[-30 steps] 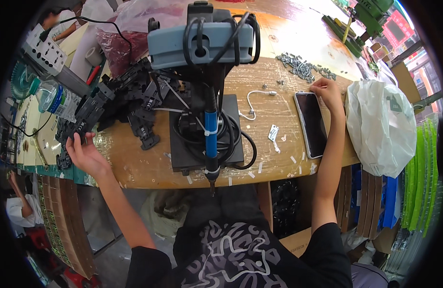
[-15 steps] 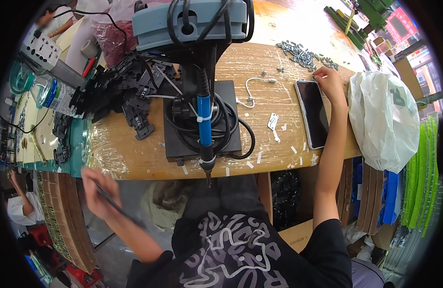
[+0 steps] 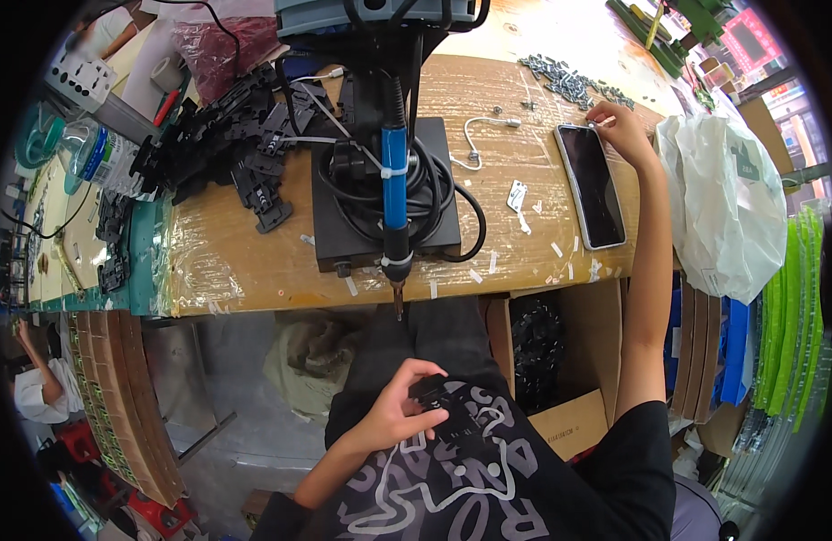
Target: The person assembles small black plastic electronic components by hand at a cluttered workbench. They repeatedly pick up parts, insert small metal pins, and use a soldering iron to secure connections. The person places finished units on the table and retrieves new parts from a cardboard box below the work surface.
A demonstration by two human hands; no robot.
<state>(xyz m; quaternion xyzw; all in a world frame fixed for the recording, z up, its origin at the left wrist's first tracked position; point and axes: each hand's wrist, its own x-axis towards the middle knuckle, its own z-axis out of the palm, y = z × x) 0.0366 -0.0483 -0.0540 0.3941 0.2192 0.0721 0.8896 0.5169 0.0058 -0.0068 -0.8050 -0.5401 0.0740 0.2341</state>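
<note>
My left hand (image 3: pixel 393 410) is in front of my shirt, below the table edge. Its thumb and fingers close around a black plastic part (image 3: pixel 429 397), which partly blends into the dark shirt. Out at the right, my right hand (image 3: pixel 625 137) is above the table by the top end of a smartphone (image 3: pixel 590 185) with a dark screen. Its fingertips are pinched together; whatever they hold is too small to make out. Just beyond them lies a pile of small dark metallic pieces (image 3: pixel 565 83). A blue-handled screwdriver-like power tool (image 3: pixel 394 180) hangs tip down in the middle.
Behind the hanging tool sits a black box (image 3: pixel 344 252) with coiled cable. Black plastic parts (image 3: pixel 258 171) are heaped at the left beside a plastic bottle (image 3: pixel 109 167). A white plastic bag (image 3: pixel 718 203) stands at the right edge. Below is an open cardboard box (image 3: pixel 578 338).
My left hand has swung from the left table edge to the front of my shirt, bringing the black part with it. My right hand stays near the phone's top.
</note>
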